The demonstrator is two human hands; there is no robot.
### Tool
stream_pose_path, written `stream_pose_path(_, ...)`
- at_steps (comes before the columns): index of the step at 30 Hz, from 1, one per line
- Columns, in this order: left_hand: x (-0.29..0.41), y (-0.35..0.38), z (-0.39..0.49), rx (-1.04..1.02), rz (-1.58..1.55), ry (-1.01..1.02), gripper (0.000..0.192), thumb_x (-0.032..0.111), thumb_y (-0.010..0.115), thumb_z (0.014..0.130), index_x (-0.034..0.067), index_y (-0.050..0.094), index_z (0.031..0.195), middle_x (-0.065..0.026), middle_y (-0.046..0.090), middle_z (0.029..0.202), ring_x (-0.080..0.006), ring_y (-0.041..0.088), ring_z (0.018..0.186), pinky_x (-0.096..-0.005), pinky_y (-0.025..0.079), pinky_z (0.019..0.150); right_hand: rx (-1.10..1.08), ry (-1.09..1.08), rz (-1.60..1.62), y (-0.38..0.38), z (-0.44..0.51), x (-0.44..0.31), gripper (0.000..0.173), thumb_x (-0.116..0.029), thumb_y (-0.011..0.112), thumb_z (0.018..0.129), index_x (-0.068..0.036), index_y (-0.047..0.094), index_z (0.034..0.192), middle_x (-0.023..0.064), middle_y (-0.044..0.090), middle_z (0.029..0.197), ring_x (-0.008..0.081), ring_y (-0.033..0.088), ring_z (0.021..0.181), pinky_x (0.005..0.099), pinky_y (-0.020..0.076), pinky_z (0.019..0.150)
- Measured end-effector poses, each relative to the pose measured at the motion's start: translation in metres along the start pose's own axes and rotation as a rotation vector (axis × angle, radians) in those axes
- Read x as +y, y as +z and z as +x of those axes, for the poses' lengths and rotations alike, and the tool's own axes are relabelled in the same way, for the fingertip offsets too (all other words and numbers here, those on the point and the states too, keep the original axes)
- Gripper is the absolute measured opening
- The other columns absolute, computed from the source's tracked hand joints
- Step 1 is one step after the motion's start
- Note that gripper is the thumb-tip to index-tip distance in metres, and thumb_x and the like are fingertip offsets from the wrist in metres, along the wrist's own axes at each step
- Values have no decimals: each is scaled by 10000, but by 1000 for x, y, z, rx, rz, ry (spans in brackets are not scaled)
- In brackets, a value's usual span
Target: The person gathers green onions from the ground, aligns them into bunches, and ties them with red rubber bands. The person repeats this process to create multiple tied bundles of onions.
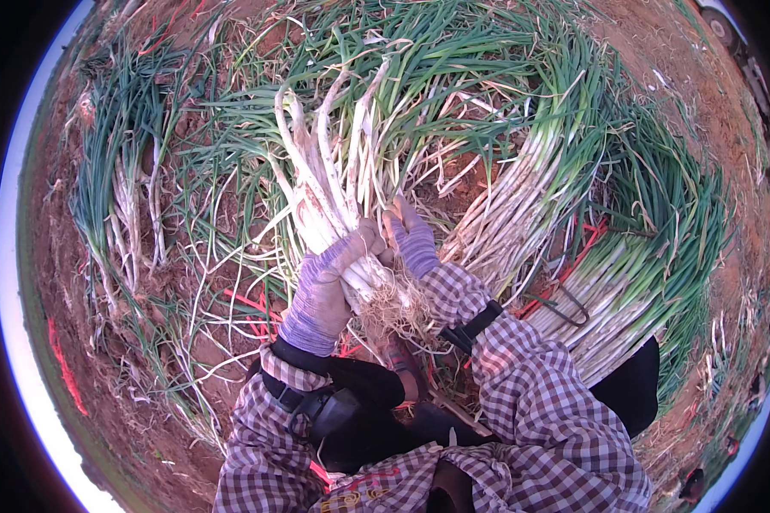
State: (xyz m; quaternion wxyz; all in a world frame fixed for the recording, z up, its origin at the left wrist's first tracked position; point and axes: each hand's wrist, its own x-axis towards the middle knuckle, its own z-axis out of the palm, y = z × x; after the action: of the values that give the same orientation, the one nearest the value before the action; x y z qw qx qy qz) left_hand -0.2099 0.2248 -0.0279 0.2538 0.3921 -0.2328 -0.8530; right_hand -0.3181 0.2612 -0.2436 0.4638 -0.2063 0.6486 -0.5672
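My left hand (326, 288), in a purple knitted glove with a paler palm, is closed around a bunch of long white green onions (321, 211). Their shaggy roots (394, 304) point back towards me. Close against the right side of this bunch is my right hand (414, 237), gloved alike, with bent fingers at the stalks. Whether a stalk is pinched between those fingers is hard to see. To the right of my right hand lies a thick row of green onions (504, 192) on the soil, leaves pointing away from me.
Farther right is another pile of green onions (609, 301), with red strapping (564, 272) and a dark metal rod (571, 308) beside it. Several loose onions (128, 218) lie at left. Red twine (253, 304) and leaf scraps litter the soil. A vehicle part (722, 29) shows at upper right.
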Motion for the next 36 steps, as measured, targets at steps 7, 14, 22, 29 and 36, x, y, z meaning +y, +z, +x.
stream_pose_path(7, 84, -17, -73, -245, -430, 644, 178, 153, 477, 949, 61, 525, 1094, 24, 518, 807, -110, 523, 736, -260, 472, 741, 350, 58, -105, -127, -112, 74, 470, -51, 560, 893, -4, 412, 1337, 87, 556, 1181, 136, 543, 1014, 229, 454, 836)
stream_pose_path(14, 79, 13, -160, -362, -412, 960, 147, 113, 423, 947, 56, 528, 1032, 60, 459, 730, -61, 423, 644, -232, 404, 613, 284, 266, -664, -128, -66, 30, 691, -260, 688, 804, -5, 355, 1354, 225, 511, 1266, 298, 519, 1165, 352, 415, 978)
stream_pose_path(22, 58, 42, -159, -719, -351, 779, 420, -42, 562, 851, 65, 459, 1244, 48, 447, 670, -42, 434, 517, -205, 380, 490, 207, 565, -978, -91, -20, 5, 463, -413, 558, 853, -45, 604, 1131, 179, 610, 1146, 328, 587, 1063, 405, 458, 918)
stream_pose_path(29, 14, 29, -93, 105, -81, -80, 337, 105, 613, 851, -2, 506, 1152, -61, 596, 919, -177, 601, 829, -328, 544, 713, -474, 100, -549, 32, -94, 11, 438, -417, 540, 864, -35, 583, 1073, 181, 627, 972, 300, 616, 867, 407, 495, 796)
stream_pose_path(36, -17, -7, -62, 44, -92, -134, 180, 131, 595, 876, 3, 584, 1003, -87, 627, 865, -196, 638, 743, -336, 546, 682, -61, 370, 1035, 12, -173, -99, 580, -486, 480, 895, 4, 482, 1205, 171, 539, 1184, 275, 567, 1018, 413, 477, 880)
